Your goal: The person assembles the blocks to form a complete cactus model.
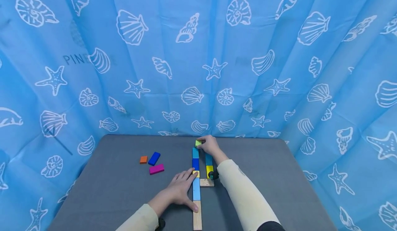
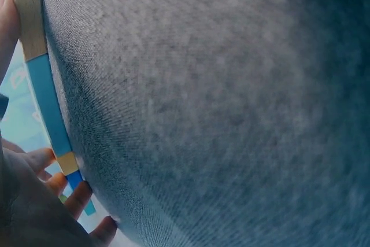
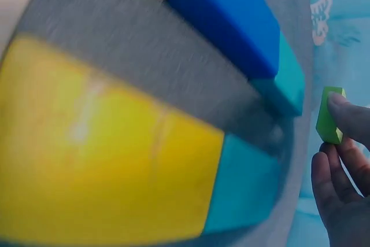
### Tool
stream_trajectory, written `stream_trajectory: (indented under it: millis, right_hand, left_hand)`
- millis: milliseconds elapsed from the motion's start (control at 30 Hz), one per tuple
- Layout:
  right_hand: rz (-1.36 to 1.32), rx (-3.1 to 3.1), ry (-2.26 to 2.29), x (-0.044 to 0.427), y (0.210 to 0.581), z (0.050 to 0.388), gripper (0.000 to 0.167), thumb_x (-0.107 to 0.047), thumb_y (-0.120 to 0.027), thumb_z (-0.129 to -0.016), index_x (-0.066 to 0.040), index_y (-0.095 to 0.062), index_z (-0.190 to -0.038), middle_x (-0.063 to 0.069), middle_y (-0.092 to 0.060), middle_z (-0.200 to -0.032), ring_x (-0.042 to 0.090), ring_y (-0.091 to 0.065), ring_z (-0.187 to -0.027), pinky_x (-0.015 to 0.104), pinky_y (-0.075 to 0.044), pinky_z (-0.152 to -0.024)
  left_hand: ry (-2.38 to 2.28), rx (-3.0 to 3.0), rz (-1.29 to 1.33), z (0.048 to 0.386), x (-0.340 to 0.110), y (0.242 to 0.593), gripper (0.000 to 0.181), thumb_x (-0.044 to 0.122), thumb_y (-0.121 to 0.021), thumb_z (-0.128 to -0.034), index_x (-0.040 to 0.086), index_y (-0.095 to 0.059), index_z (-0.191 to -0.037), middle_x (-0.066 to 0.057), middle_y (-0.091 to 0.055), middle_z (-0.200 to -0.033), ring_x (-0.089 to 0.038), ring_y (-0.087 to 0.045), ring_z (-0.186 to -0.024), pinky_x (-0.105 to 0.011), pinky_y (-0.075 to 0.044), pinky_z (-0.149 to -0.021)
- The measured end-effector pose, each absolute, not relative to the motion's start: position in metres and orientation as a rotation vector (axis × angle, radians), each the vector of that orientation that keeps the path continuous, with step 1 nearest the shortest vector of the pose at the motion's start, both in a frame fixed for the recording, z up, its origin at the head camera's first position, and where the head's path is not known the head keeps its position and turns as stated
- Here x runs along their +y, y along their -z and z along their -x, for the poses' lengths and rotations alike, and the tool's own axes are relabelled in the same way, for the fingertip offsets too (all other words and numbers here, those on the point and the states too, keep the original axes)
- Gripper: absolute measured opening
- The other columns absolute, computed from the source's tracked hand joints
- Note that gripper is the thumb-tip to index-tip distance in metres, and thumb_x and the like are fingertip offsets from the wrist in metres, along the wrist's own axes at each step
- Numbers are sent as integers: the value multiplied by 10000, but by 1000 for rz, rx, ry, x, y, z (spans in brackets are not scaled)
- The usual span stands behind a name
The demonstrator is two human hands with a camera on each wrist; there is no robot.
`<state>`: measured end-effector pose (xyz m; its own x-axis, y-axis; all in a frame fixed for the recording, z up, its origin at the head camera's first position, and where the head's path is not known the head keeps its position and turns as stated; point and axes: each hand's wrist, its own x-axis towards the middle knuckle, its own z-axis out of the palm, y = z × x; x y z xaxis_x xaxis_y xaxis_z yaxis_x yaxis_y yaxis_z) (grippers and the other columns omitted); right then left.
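My right hand pinches a lime green block between thumb and fingers, at the far end of a long row. From near to far, that row has a wooden block, a light blue one, a small yellow one, a dark blue one and a teal one. Spread along its left side, my left hand touches the wooden block with the thumb and the yellow part with the fingertips. Whether the green block touches the teal one is unclear.
Right of the row, a short wooden piece lies crosswise, with a yellow block and a teal block beyond it. Loose orange, blue and magenta blocks lie left on the grey table. A shell-print curtain hangs behind.
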<state>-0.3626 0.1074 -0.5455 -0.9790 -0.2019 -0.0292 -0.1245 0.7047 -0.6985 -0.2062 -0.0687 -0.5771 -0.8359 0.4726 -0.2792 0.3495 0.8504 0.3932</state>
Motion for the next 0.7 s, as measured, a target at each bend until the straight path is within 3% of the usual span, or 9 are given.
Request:
stream_trajectory:
  millis: [533, 700]
  right_hand:
    - [225, 2765, 1057, 93, 555, 371, 330, -137, -750, -919, -84, -722, -1243, 111, -699, -1220, 279, -633, -1122, 441, -535, -934]
    - [297, 2744, 1011, 96, 555, 371, 293, -171, -638, -1000, -74, -704, -1269, 126, -684, -1261, 305, -617, -1164, 465, -517, -968]
  left_hand:
    - [-494, 2643, -622, 206, -70, 579, 1344, 887, -729, -530, 311, -192, -1619, -11, -126, -1702, -332, -231, -1519, -610, -219, -1192]
    - [-493, 2650, -616, 206, -71, 579, 1345, 891, -724, -531, 307, -192, -1621, -12, -123, -1703, -332, -223, -1523, -610, -209, -1197]
